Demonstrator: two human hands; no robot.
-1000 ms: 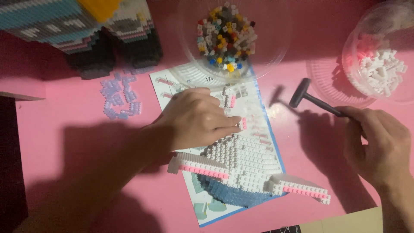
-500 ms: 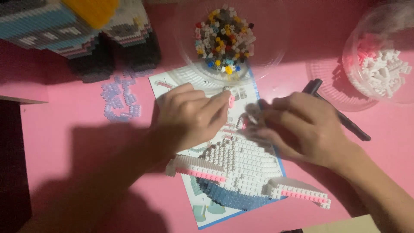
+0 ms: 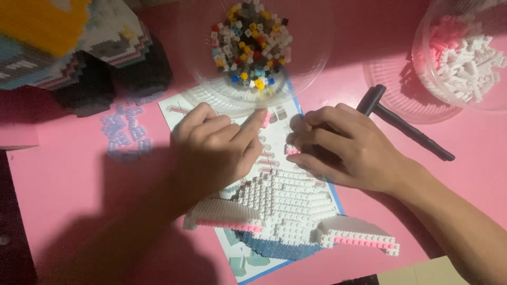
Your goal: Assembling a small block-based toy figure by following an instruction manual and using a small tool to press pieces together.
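Surface: a pink desk (image 3: 74, 174), dimly lit, with hard shadows under both arms.
Far edge, middle: a clear bowl (image 3: 311, 63) of mixed coloured small bricks.
Far right corner: a clear tub (image 3: 422, 68) of white and pink bricks.
Far left corner: a finished brick figure (image 3: 79, 47) in grey, black and yellow, blurred.
Left of centre: loose pale blue bricks (image 3: 124, 134) scattered on the desk.
Right of centre: a black hammer-shaped tool (image 3: 404, 129), lying flat, touched by neither hand.
Centre: an instruction sheet (image 3: 248, 258) with a white brick model (image 3: 285, 203) on it, pink-trimmed wings spread toward the near edge.
Left hand (image 3: 214, 153): palm down, fingers curled, index finger pointing toward the bowl, resting on the model's far left part; nothing visibly held.
Right hand (image 3: 346, 145): palm down, fingers narrowed together, tips pressing a small pink-and-white piece (image 3: 292, 151) at the model's far edge.
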